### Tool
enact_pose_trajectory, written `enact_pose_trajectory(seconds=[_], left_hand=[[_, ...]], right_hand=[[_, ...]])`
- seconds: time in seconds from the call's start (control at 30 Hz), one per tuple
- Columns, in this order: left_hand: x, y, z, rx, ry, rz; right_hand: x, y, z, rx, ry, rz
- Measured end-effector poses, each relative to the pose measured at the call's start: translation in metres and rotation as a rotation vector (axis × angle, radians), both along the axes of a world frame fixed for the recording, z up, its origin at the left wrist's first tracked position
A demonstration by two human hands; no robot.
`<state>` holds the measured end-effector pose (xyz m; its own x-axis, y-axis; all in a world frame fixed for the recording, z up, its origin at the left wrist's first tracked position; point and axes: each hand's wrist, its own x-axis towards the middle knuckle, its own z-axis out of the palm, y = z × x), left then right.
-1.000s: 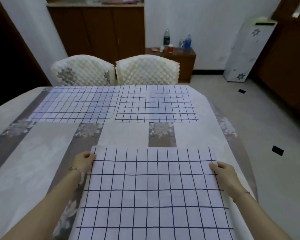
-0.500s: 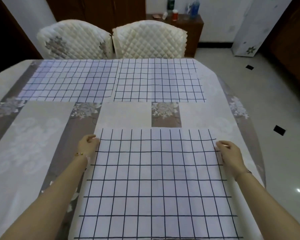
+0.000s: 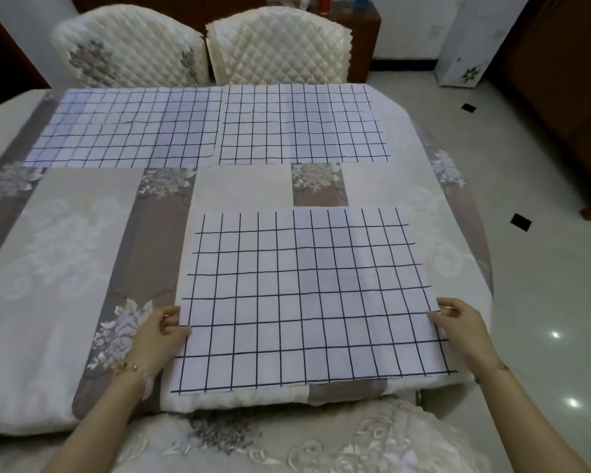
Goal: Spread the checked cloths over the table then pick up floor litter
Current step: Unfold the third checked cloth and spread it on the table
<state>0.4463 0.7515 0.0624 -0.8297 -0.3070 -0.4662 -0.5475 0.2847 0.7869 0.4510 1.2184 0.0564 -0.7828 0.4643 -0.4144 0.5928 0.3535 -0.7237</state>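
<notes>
At the table (image 3: 65,233) front | our left hand (image 3: 157,336) pinched the near cloth (image 3: 304,295) at its left edge | right hand (image 3: 461,326) pinched its right edge | far cloths (image 3: 127,128) (image 3: 301,124) lay flat

Checked cloths: three. The near cloth (image 3: 304,295) lies between my fingers, its side edges pinched by my left hand (image 3: 157,332) and right hand (image 3: 461,326). The far left cloth (image 3: 127,128) and far right cloth (image 3: 301,124) lie side by side well beyond my fingertips.

Quilted chair backs beyond those: two, the left chair back (image 3: 130,46) and right chair back (image 3: 277,42).

Black squares on the floor, right of my right fingers: two, the nearer black square (image 3: 521,221) and farther black square (image 3: 468,107).

Bracelet (image 3: 127,367) behind my left fingers: one.
</notes>
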Motion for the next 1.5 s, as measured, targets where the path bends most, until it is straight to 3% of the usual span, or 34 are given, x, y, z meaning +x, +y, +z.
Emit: enact_pose_trajectory(seconds=[0.23, 0.37, 0.43, 0.53, 0.63, 0.73, 0.9, 1.13, 1.3, 1.5], left_hand=[[0.003, 0.007, -0.003, -0.195, 0.083, -0.038], [0.003, 0.024, -0.006, -0.743, 0.287, -0.393], [-0.002, 0.045, -0.005, -0.777, 0.396, -0.594], [-0.014, 0.079, -0.015, -0.819, 0.52, -0.801], [-0.02, 0.102, -0.026, -0.856, 0.375, -0.954], [-0.013, 0.103, -0.042, -0.94, 0.311, -1.005], [-0.009, 0.094, -0.046, -0.97, 0.219, -1.02], [-0.008, 0.096, -0.045, -0.939, 0.216, -1.009], [-0.012, 0.097, -0.047, -0.937, 0.27, -1.015], [-0.024, 0.094, -0.041, -1.013, 0.502, -1.003]], right_hand=[[0.004, -0.004, 0.003, 0.076, 0.029, -0.019], [-0.005, -0.027, 0.012, 0.41, 0.101, 0.102], [-0.012, -0.055, 0.018, 0.453, 0.163, 0.22], [-0.016, -0.106, 0.023, 0.364, 0.206, 0.509], [-0.021, -0.141, 0.015, 0.42, 0.205, 0.884], [-0.039, -0.138, -0.004, 0.531, 0.153, 1.044], [-0.091, -0.089, -0.012, 0.711, 0.044, 0.92], [-0.138, -0.039, -0.012, 0.671, -0.071, 0.716], [-0.089, -0.07, 0.005, 0.633, 0.112, 0.71], [0.003, -0.095, 0.007, 0.572, 0.114, 0.893]])
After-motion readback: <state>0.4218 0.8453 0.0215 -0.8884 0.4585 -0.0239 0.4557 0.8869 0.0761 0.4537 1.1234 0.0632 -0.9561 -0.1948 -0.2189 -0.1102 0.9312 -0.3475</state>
